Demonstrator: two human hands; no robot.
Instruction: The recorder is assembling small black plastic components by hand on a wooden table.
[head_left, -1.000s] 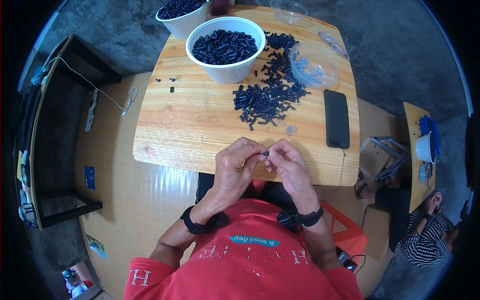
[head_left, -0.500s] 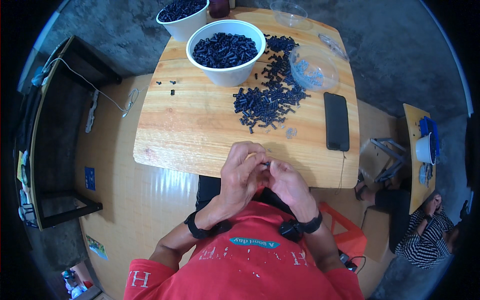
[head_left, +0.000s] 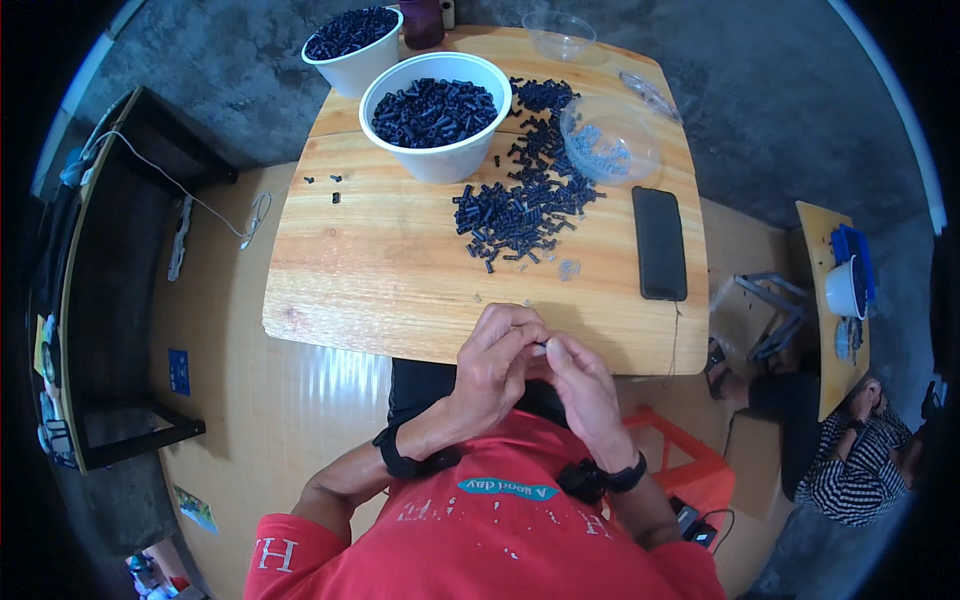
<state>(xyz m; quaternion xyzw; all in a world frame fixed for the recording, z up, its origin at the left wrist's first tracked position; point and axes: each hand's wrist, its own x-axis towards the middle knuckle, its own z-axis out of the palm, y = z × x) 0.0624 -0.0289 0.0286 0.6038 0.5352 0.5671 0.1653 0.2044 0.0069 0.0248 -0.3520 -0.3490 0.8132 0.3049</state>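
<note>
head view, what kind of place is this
Probably a small hand-assembly workshop: a wooden table with white bowls of small dark parts, a loose pile of them, and another worktable nearby.

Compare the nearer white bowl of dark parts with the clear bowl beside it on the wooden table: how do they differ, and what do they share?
The nearer white bowl is opaque; the clear bowl is see-through. The white bowl is filled with dark cylindrical parts, while the clear bowl holds only a thin layer of small pale pieces. The white bowl looks taller and deeper; the clear bowl looks shallower. Both are round, upright and open-topped, and both border the loose pile of dark parts.
</note>
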